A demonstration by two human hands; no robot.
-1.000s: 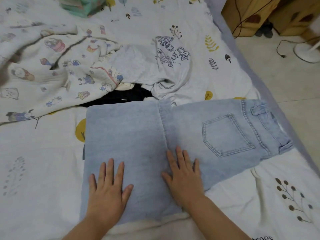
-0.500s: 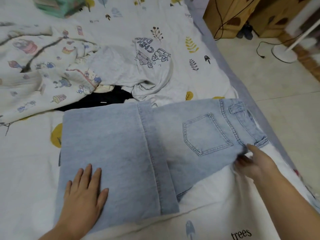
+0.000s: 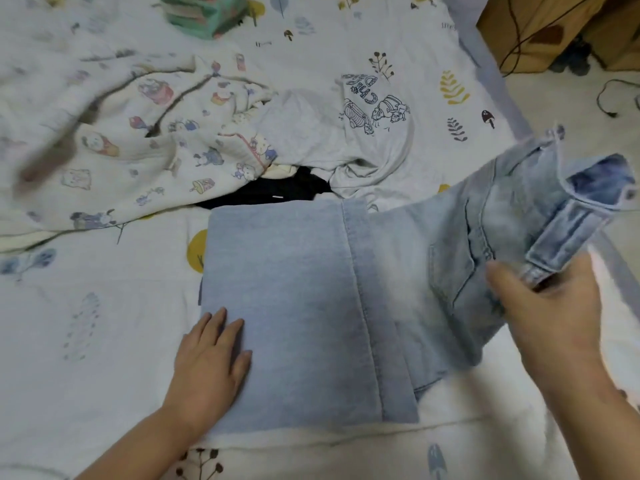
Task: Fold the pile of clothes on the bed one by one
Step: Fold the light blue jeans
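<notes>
Light blue jeans lie partly folded on the bed, legs doubled over toward the left. My left hand presses flat on the lower left corner of the folded legs. My right hand grips the waistband end, which is lifted off the bed and tilted up toward the left. Behind the jeans sits the pile: a white printed T-shirt, a black garment and a cartoon-print cloth.
A green folded stack rests at the far side of the bed. The bed's right edge runs diagonally, with tiled floor, cables and wooden furniture beyond it.
My right hand moved from the middle of the jeans to the waistband, took hold of it and lifted it off the bed. My left hand stayed pressed on the folded legs.
</notes>
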